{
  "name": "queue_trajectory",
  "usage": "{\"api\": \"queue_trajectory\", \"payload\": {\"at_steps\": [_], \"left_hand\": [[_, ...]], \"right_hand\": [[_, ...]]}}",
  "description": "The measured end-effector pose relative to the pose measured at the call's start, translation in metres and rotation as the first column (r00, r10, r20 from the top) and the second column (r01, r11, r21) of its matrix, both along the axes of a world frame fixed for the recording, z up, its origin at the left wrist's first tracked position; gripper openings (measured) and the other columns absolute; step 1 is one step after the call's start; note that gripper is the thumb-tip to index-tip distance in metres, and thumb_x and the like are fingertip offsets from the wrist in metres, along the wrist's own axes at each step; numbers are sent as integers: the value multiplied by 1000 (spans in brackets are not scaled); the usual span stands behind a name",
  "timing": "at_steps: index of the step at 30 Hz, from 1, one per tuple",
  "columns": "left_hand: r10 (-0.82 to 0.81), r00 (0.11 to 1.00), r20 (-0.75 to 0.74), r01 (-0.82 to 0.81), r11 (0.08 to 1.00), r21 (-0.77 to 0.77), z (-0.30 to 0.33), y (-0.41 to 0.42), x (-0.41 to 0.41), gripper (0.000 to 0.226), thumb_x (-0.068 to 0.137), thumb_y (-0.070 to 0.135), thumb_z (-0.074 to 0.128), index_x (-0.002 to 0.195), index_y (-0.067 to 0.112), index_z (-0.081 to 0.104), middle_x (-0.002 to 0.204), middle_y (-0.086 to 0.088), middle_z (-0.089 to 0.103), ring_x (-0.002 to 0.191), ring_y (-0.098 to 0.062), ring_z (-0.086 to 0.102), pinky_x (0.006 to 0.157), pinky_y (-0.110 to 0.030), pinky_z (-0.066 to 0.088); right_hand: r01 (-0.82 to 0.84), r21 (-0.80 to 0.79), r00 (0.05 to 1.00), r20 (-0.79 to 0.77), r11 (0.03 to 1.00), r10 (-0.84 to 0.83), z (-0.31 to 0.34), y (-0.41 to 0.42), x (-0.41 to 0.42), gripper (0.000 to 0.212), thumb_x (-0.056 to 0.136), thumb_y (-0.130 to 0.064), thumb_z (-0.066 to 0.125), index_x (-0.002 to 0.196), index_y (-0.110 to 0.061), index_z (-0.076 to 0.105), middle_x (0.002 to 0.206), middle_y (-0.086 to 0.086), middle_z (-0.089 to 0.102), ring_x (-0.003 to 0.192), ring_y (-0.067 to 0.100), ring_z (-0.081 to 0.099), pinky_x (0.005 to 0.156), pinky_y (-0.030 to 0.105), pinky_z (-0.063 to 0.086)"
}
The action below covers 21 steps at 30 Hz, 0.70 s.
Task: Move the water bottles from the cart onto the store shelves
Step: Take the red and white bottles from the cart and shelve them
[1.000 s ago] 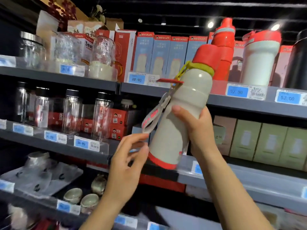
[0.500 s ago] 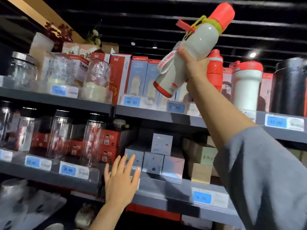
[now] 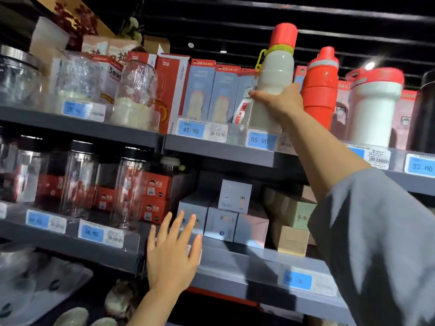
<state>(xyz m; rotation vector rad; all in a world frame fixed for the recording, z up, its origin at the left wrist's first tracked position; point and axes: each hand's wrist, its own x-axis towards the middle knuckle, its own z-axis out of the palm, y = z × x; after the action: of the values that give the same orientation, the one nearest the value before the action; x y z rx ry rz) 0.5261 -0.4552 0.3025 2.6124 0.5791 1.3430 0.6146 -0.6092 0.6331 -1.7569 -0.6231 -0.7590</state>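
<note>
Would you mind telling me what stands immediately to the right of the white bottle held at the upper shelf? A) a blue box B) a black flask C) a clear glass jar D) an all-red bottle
D: the right hand holds the white bottle upright, and the all-red bottle stands just right of it on the upper shelf.

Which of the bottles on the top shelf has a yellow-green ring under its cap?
The cream bottle gripped by the right hand; the all-red bottle beside it has none.
</note>
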Motion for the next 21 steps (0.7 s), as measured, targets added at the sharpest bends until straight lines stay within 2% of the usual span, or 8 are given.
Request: {"api": "queue_trajectory", "payload": {"at_steps": [4,7,11,14,19,21], "left_hand": [[-6,1000,15,6,1000,11,0,0,0,63,99,56,9,133,30,56,138,1,55,134,-19,33,109,-44,19],[-8,1000,22,7,1000,15,-1,1,0,63,99,56,10,132,30,57,138,1,56,134,-18,34,108,-43,18],[-10,999,36,9,1000,12,0,1,1,63,99,56,10,132,30,57,137,2,56,133,-17,32,108,-42,18],[-10,999,36,9,1000,7,-1,1,1,63,99,55,9,131,31,58,136,2,57,133,-17,32,108,-42,18],[-14,999,39,14,1000,15,-1,2,1,64,99,55,9,129,30,59,134,3,59,132,-17,34,107,-42,19],[-19,999,41,18,1000,16,-3,4,2,64,99,55,9,130,29,59,135,3,58,132,-18,37,107,-42,20]], "right_hand": [[32,-71,999,-33,997,-34,1,1,6,96,67,-52,82,134,-7,30,119,8,53,103,25,60,89,42,53],[56,-175,993,-95,983,-73,1,1,6,110,63,-51,85,142,-9,21,120,8,53,106,27,59,91,44,53],[140,-245,987,-42,959,-155,-1,3,5,104,66,-51,82,140,-10,21,118,7,53,104,27,59,90,42,52],[203,-253,979,25,946,-204,-3,6,6,105,66,-55,79,141,-8,22,123,7,53,107,28,58,90,43,51],[225,-283,974,29,933,-226,-3,6,2,120,65,-62,78,147,-5,11,130,11,53,113,30,57,93,44,49],[210,-315,977,21,926,-214,-7,1,-5,120,67,-64,75,148,-5,10,131,11,52,112,31,58,89,41,50]]}}
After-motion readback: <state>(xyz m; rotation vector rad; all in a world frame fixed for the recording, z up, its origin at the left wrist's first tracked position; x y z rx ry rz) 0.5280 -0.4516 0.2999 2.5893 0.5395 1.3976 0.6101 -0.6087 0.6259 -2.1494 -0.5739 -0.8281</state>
